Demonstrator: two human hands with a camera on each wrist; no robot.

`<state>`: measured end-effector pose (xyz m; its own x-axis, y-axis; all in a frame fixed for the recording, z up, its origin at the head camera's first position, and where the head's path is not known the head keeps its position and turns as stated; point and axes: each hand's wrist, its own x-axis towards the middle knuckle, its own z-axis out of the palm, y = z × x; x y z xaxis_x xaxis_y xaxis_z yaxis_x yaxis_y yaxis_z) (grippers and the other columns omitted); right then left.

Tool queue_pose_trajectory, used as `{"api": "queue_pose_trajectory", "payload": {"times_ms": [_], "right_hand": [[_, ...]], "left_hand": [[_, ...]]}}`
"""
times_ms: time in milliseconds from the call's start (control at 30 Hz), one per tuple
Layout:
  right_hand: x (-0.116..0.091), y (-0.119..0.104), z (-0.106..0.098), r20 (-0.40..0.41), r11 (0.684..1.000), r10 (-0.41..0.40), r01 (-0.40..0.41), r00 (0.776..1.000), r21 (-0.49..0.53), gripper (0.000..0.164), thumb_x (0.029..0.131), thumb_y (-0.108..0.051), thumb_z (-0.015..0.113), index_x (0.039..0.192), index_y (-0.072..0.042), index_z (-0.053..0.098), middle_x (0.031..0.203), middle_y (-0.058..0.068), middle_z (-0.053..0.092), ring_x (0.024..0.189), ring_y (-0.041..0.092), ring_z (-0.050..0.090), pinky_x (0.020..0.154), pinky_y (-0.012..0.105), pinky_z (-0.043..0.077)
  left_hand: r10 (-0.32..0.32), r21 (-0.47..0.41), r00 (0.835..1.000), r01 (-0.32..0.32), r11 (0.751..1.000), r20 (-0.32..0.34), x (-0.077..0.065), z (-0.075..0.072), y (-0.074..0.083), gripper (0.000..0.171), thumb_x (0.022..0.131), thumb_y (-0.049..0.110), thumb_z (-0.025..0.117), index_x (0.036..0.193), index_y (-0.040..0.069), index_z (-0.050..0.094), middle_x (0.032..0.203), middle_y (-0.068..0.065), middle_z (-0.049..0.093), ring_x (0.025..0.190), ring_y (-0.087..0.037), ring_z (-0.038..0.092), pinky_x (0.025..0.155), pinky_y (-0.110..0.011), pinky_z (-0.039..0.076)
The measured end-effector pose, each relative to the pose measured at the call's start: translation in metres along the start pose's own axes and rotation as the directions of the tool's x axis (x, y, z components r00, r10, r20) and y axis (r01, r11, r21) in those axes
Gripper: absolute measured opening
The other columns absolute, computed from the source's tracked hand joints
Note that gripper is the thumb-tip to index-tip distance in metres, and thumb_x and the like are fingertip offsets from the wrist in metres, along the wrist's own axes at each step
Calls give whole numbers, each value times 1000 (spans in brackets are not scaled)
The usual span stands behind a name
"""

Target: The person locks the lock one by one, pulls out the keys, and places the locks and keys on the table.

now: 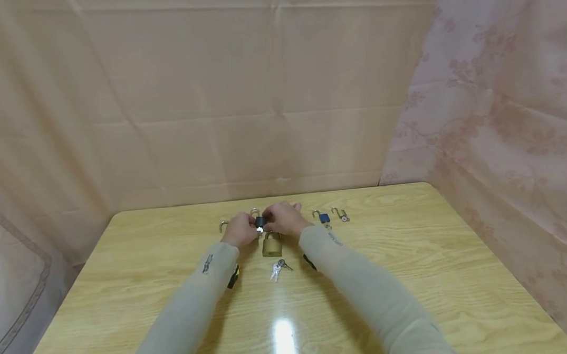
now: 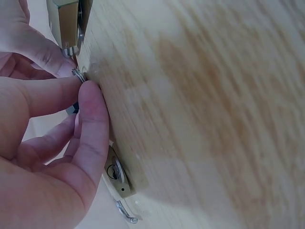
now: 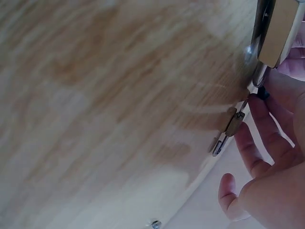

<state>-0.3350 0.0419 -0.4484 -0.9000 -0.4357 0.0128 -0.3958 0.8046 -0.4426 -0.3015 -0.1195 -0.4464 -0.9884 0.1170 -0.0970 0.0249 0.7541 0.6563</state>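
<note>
A small black padlock [image 1: 260, 221] is between both hands at the far part of the table, its shackle raised open, with silver keys [image 1: 259, 230] at its lower end. The left hand [image 1: 240, 229] pinches at these keys; in the left wrist view a metal ring [image 2: 79, 75] shows at its thumb and index fingertips. From the other side the right hand [image 1: 285, 218] grips the black padlock's body, mostly hidden by fingers in the right wrist view. Right in front of the hands lies a large brass padlock [image 1: 271, 245] with a bunch of keys [image 1: 278, 269] nearer the person.
To the right lie a blue padlock [image 1: 324, 217] and a small brass padlock [image 1: 342, 214], both with raised shackles and keys. Another open shackle [image 1: 223, 225] shows left of the left hand, its body hidden in the head view. A curtain hangs behind the wooden table [image 1: 175, 308].
</note>
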Motion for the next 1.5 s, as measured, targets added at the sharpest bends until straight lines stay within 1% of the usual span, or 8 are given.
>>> {"api": "queue_pose_trajectory", "payload": {"times_ms": [400,567,700,833,933,1133,1267,1500], "right_hand": [[-2,5,3,-40,991,-89,85,995,-101,33,91,-30,79,121,-18,74,116,-4,73,109,19,62,91,48,31],[-5,12,2,-97,981,-165,153,982,-116,34,94,-28,75,125,-16,70,121,-2,71,113,20,60,90,44,35],[-11,17,-12,-142,976,-203,188,969,-112,36,96,-30,73,128,-14,67,124,-1,68,118,21,56,98,47,37],[-23,19,-32,-193,953,-294,273,936,-127,37,95,-27,74,127,-10,67,122,2,68,119,23,56,103,51,40],[-35,20,-46,-244,920,-392,372,887,-125,36,93,-21,76,124,-4,66,119,7,68,115,25,59,103,47,44],[-63,25,-58,-306,869,-493,480,814,-122,35,91,-14,78,121,0,66,114,8,67,107,24,62,95,37,51],[-74,27,-59,-323,857,-510,502,797,-114,36,92,-16,78,122,-1,66,114,7,66,104,24,63,91,36,53],[-80,29,-57,-300,863,-499,497,813,-90,36,91,-19,79,121,-3,68,113,6,68,105,23,64,95,39,52]], "left_hand": [[-12,11,1000,12,1000,-2,1,4,2,20,86,1,71,105,-6,69,85,-9,65,78,-22,59,70,-32,50],[4,-133,1000,-3,991,6,-2,-2,6,26,92,3,65,115,-8,63,96,-13,66,77,-21,60,69,-30,51],[33,-298,999,-20,954,37,-6,-9,15,32,98,7,62,125,-9,57,108,-19,67,80,-28,65,64,-28,53],[77,-381,995,-46,923,68,-12,-17,26,33,102,14,61,127,-7,58,114,-19,65,96,-38,63,72,-36,56],[108,-403,991,-68,913,79,-18,-19,32,35,104,21,60,127,-4,60,117,-19,64,104,-40,61,77,-40,56],[171,-472,977,-92,877,127,-32,-13,44,35,106,31,56,123,1,64,115,-18,64,101,-38,63,79,-42,56],[185,-517,974,-92,851,131,-40,-9,50,34,106,33,56,119,3,65,109,-15,65,102,-42,62,87,-53,54],[165,-494,979,-86,865,120,-43,-3,49,32,106,31,55,113,2,67,104,-10,66,92,-29,65,85,-52,54]]}}
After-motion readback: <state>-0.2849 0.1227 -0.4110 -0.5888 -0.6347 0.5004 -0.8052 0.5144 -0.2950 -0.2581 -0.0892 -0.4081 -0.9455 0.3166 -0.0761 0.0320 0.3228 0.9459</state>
